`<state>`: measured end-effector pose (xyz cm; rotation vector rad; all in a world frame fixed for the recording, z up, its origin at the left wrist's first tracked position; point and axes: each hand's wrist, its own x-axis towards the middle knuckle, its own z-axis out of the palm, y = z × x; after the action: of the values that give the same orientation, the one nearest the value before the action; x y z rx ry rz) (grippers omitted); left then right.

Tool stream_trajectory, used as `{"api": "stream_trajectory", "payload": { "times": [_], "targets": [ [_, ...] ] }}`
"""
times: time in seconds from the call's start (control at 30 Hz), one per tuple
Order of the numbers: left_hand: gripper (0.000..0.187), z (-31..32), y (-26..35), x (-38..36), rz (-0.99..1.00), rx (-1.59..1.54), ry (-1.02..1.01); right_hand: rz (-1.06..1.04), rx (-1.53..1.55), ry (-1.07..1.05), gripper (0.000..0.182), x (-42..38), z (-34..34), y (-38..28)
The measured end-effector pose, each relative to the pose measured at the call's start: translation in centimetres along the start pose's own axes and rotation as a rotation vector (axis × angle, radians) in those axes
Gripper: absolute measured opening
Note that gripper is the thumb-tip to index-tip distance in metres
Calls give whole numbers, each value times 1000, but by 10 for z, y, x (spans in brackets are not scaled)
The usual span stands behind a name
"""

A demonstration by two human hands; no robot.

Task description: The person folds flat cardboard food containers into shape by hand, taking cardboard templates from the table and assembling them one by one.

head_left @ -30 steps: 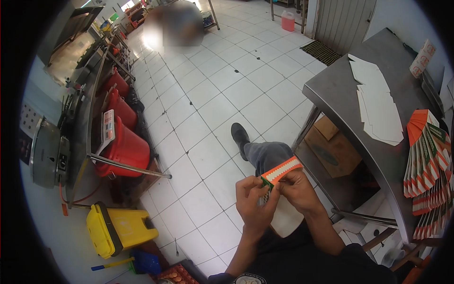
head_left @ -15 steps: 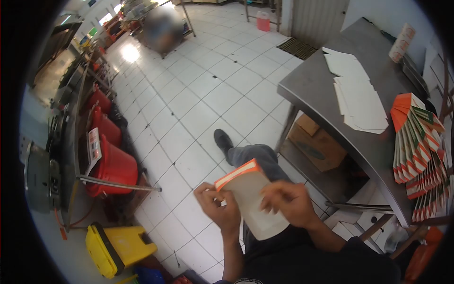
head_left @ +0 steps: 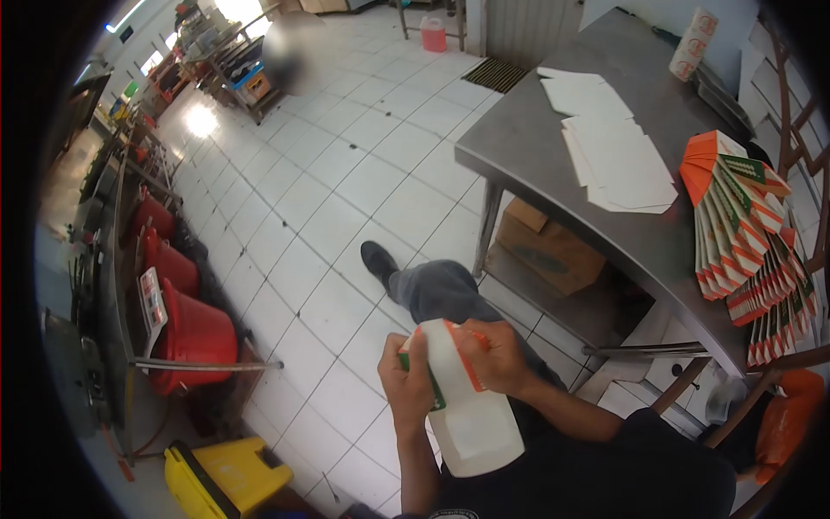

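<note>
Over my lap I hold a cardboard food carton [head_left: 475,437], plain off-white inside, with orange and green print on its folded edges. My left hand [head_left: 406,378] is closed on its left side, thumb pressed along the green-edged flap. Closed on the upper right side is my right hand [head_left: 497,356], its fingers at the orange edge. Both side flaps stand partly folded up; the wide lower panel lies open toward me. Much of the printed outside is hidden by my fingers.
At my right stands a metal table [head_left: 519,130] with flat white carton blanks [head_left: 618,160] and fanned stacks of printed cartons [head_left: 735,216]. A cardboard box [head_left: 553,259] sits beneath. Red tubs [head_left: 199,329] and a yellow bin [head_left: 233,476] are at left.
My right hand has moved from above the carton's right side to grip its upper right edge. The carton's sides are now folded up, showing green and orange edges. The view has shifted right.
</note>
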<state>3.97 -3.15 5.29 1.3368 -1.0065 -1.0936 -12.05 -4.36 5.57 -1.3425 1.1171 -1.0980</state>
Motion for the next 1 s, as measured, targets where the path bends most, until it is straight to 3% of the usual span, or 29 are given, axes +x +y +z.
{"api": "stream_trajectory", "payload": {
  "times": [0.1,0.13,0.2,0.23,0.33,0.37,0.4,0.43,0.5,0.6,0.63,0.73,0.77,0.87,0.93,1.0],
  "targets": [
    [27,10,1,-2,90,106,70,84,-27,-72,43,8,-14,-10],
    [26,11,0,-5,15,69,-9,107,-22,-93,44,14,-18,-16],
    [27,14,-1,-11,-130,-17,-176,-13,90,135,43,23,-22,-14],
    [30,9,-8,-15,26,158,-345,-65,142,251,43,22,-24,-11],
    [29,-2,-13,-21,-49,200,-347,105,355,272,41,32,-21,4],
    [25,-5,-9,-21,-8,226,-313,291,557,211,35,34,-19,28],
    [24,-9,-4,-22,49,264,-313,256,554,108,28,31,-14,70],
    [22,-14,1,-22,113,299,-317,183,343,44,20,21,-6,91],
    [17,-18,19,-21,214,295,-345,172,216,-475,13,1,-8,91],
    [11,-42,33,-19,167,358,-508,421,133,-306,19,14,-45,26],
    [11,-46,36,-15,136,413,-570,101,57,-166,23,26,-59,27],
    [16,-32,47,-3,316,427,-916,194,337,-518,29,34,-104,-30],
    [19,-24,42,-1,393,499,-1004,348,346,-848,36,34,-109,-35],
    [19,3,62,0,566,440,-1119,427,51,-1477,41,26,-93,-19],
    [20,9,74,0,648,523,-1154,587,293,-1440,38,4,-93,-13],
    [20,16,75,-2,748,498,-1107,646,290,-1428,37,1,-100,-18]
  ]
}}
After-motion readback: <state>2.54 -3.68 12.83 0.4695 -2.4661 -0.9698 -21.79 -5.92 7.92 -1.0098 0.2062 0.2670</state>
